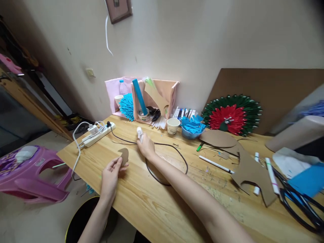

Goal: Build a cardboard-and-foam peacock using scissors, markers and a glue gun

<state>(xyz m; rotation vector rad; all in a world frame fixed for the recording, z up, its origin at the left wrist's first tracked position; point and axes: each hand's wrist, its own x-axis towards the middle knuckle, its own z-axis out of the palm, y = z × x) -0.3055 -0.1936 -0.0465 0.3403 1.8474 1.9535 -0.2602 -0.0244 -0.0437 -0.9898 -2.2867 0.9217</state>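
My left hand point(111, 173) pinches a small brown cardboard cut-out point(124, 155), holding it upright just above the wooden table point(162, 202) near its front left edge. My right hand point(145, 145) reaches further out and is closed around a small white object point(139, 133), which looks like a glue gun; a black cord point(174, 152) loops from it across the table to a white power strip point(97, 135).
A paper cup point(173, 126), a bowl of blue paper pieces point(192, 127), a red and green paper rosette point(231, 115), cardboard shapes point(250, 172), glue sticks and black scissors point(298, 202) lie to the right. A pink plastic stool point(32, 172) stands left of the table.
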